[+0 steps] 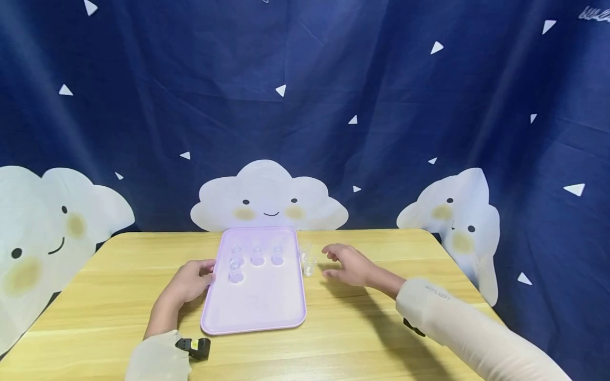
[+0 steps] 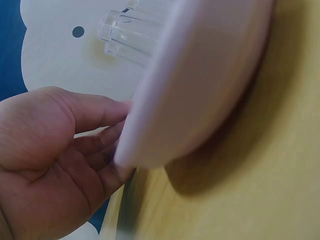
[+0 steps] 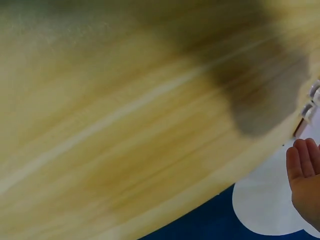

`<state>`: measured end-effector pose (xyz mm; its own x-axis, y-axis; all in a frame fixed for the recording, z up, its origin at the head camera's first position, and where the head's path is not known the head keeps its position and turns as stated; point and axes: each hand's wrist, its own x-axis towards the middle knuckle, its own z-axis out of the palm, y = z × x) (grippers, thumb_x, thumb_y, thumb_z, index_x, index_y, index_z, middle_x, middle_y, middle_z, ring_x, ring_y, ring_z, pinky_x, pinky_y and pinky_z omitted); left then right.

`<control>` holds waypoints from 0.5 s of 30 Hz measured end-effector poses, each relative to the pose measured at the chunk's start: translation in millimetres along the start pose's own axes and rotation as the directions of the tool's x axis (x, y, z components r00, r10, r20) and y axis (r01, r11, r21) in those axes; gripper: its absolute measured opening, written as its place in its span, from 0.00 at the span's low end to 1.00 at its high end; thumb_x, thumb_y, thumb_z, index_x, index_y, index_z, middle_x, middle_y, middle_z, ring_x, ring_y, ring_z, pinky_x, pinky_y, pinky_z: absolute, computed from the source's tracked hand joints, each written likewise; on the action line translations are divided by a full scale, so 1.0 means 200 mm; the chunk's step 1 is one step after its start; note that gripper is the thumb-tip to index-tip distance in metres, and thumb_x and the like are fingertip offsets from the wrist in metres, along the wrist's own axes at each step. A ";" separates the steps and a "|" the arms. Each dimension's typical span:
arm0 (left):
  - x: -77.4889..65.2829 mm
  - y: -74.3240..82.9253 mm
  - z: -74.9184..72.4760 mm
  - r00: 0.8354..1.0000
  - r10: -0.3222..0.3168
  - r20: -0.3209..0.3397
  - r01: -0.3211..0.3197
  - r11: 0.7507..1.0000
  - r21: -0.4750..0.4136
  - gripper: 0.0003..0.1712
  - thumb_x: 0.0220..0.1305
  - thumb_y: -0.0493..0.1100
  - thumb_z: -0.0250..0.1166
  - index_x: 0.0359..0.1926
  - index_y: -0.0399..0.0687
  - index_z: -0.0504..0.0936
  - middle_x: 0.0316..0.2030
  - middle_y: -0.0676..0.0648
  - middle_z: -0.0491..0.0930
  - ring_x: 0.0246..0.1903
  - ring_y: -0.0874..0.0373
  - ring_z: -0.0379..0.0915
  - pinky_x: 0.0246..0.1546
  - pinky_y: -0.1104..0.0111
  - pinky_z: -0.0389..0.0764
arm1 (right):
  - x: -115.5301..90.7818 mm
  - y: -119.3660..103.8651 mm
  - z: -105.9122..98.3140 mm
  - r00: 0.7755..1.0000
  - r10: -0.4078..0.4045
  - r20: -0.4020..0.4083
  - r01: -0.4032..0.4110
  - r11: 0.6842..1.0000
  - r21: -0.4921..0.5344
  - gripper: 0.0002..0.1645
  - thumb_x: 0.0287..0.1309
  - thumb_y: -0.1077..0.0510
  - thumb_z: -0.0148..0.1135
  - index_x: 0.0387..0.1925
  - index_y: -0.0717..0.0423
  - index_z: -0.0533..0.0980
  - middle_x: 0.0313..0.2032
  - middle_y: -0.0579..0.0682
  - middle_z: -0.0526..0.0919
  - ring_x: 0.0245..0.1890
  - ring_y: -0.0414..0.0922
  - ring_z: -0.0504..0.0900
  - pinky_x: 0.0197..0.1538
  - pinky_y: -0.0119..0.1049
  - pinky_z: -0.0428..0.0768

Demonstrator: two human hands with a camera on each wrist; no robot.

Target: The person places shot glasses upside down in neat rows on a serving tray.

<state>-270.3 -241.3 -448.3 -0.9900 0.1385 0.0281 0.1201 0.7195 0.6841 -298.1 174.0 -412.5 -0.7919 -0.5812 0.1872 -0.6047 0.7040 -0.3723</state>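
A pale purple tray [image 1: 257, 307] lies on the table, with several small clear cups [image 1: 258, 256] standing in its far half: a row across, and one nearer on the left. My left hand [image 1: 189, 281] grips the tray's left edge; in the left wrist view its thumb [image 2: 102, 111] meets the rim while the other fingers go behind and under it. Just right of the tray stand a few more clear cups [image 1: 308, 269]. Close to their right side is my right hand [image 1: 351, 266], fingers loosely bent and spread from the thumb, holding nothing.
The wooden table [image 1: 362, 338] reaches back to a dark blue curtain [image 1: 324, 137] printed with clouds and triangles. A dark strapped device [image 1: 194, 347] sits at the left sleeve's cuff. Beyond the table's right edge hangs another printed cloud [image 1: 457, 222].
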 end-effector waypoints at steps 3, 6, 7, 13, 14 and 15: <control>0.00 0.00 0.00 1.000 -0.003 0.001 0.003 1.000 0.002 0.26 0.69 0.33 0.59 0.65 0.25 0.73 0.54 0.31 0.82 0.56 0.34 0.77 0.59 0.41 0.75 | 0.00 0.01 0.03 1.000 0.015 0.012 -0.015 1.000 0.026 0.31 0.58 0.57 0.75 0.58 0.69 0.75 0.49 0.64 0.83 0.49 0.56 0.83 0.54 0.51 0.83; 0.00 0.00 0.00 1.000 -0.006 0.002 0.006 1.000 0.005 0.26 0.69 0.34 0.59 0.65 0.25 0.73 0.54 0.31 0.82 0.56 0.35 0.77 0.60 0.40 0.75 | 0.01 0.00 0.07 0.999 0.043 0.026 -0.044 0.998 0.051 0.32 0.57 0.55 0.76 0.58 0.69 0.76 0.50 0.63 0.83 0.50 0.56 0.82 0.54 0.51 0.82; 0.00 0.00 0.00 1.000 -0.006 0.001 0.006 1.000 0.005 0.26 0.69 0.34 0.59 0.65 0.25 0.73 0.54 0.31 0.82 0.56 0.35 0.77 0.60 0.41 0.75 | 0.02 -0.01 0.08 0.998 0.054 0.029 -0.056 0.997 0.061 0.33 0.57 0.55 0.76 0.58 0.69 0.76 0.49 0.62 0.83 0.49 0.56 0.82 0.55 0.51 0.82; 0.00 0.00 0.00 1.000 0.002 -0.006 -0.002 1.000 -0.001 0.26 0.68 0.33 0.60 0.64 0.25 0.74 0.52 0.32 0.83 0.53 0.37 0.78 0.58 0.42 0.76 | 0.06 -0.05 0.16 0.996 0.085 0.010 -0.085 0.990 0.115 0.29 0.54 0.56 0.78 0.52 0.68 0.78 0.41 0.55 0.83 0.44 0.49 0.81 0.51 0.48 0.82; 0.00 0.01 0.00 1.000 0.002 -0.005 -0.002 1.000 -0.002 0.26 0.68 0.33 0.59 0.64 0.25 0.74 0.52 0.32 0.83 0.54 0.37 0.78 0.58 0.42 0.76 | 0.06 -0.05 0.17 0.996 0.091 0.002 -0.090 0.988 0.128 0.28 0.53 0.57 0.79 0.51 0.68 0.78 0.40 0.54 0.83 0.42 0.48 0.81 0.50 0.46 0.82; 0.00 0.01 0.00 1.000 0.003 -0.005 -0.003 1.000 -0.001 0.26 0.68 0.33 0.59 0.64 0.25 0.74 0.52 0.32 0.83 0.54 0.37 0.78 0.58 0.42 0.76 | 0.07 -0.06 0.18 0.995 0.100 -0.007 -0.098 0.985 0.143 0.28 0.52 0.57 0.79 0.50 0.68 0.79 0.39 0.53 0.83 0.40 0.47 0.81 0.49 0.44 0.82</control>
<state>-269.9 -240.1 -447.8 -0.9900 0.1372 0.0333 0.1226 0.7185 0.6847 -298.9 142.8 -438.6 -0.8490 -0.5051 0.1555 -0.5060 0.6921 -0.5148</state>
